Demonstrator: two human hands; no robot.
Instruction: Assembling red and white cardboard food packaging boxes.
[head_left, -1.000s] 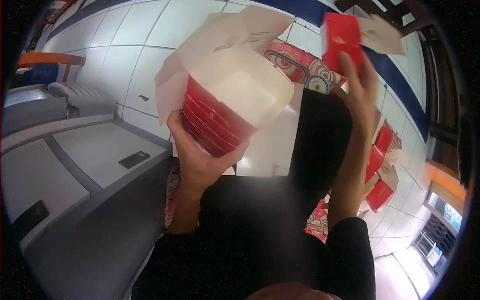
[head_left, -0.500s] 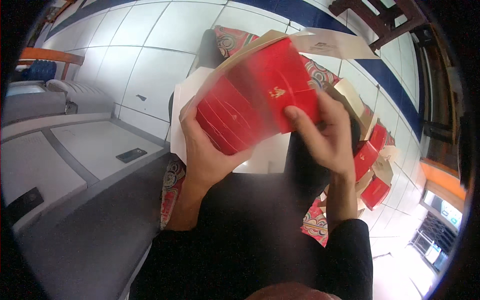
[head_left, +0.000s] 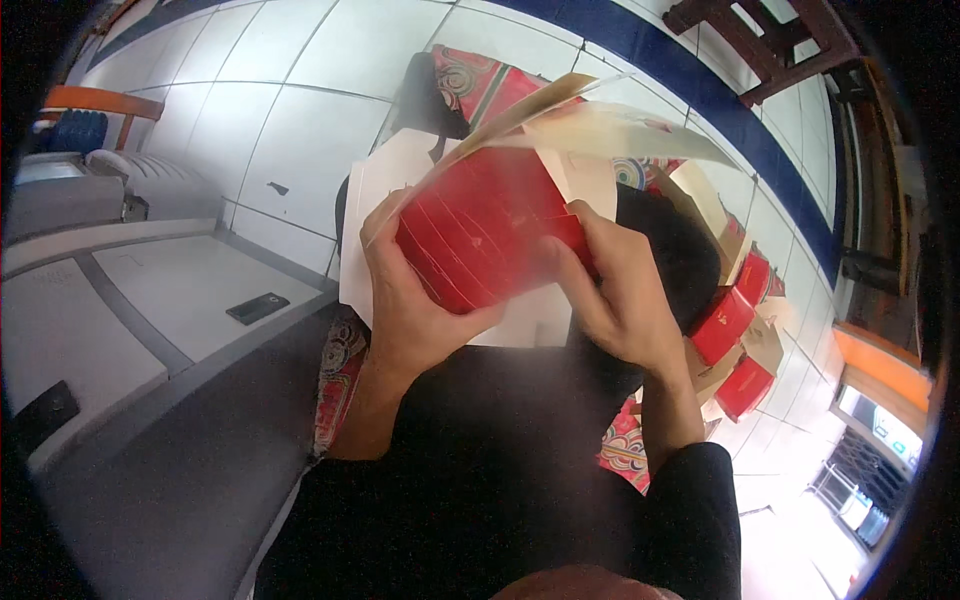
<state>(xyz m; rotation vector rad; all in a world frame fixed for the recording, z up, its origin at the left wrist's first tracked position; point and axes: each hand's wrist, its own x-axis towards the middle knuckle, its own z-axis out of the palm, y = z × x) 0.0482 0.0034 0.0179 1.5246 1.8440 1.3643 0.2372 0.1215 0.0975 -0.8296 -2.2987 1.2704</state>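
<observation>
Change noted: one second ago the right hand (head_left: pixel 630 290) held a single red box (head_left: pixel 575 240) well apart from the stack of red boxes (head_left: pixel 455 240); that box is now against the stack, its near end apparently inside the stack's open mouth. In my judgement, the work has passed from fetching a box to nesting it, and seating looks incomplete.

Left hand (head_left: pixel 405 300): curled around the stack's lower left, thumb along its underside, grip firm by appearance. Right hand: partly closed, pinching the right end of the added box between thumb and fingers.

Location: the stack is held tilted in front of the person, above a white board (head_left: pixel 545 320).

Condition: red outside with a small gold mark, thin pale edges in layers, cream flaps (head_left: pixel 610 135) spread upward and right, blurred. No crushing discernible.
</observation>
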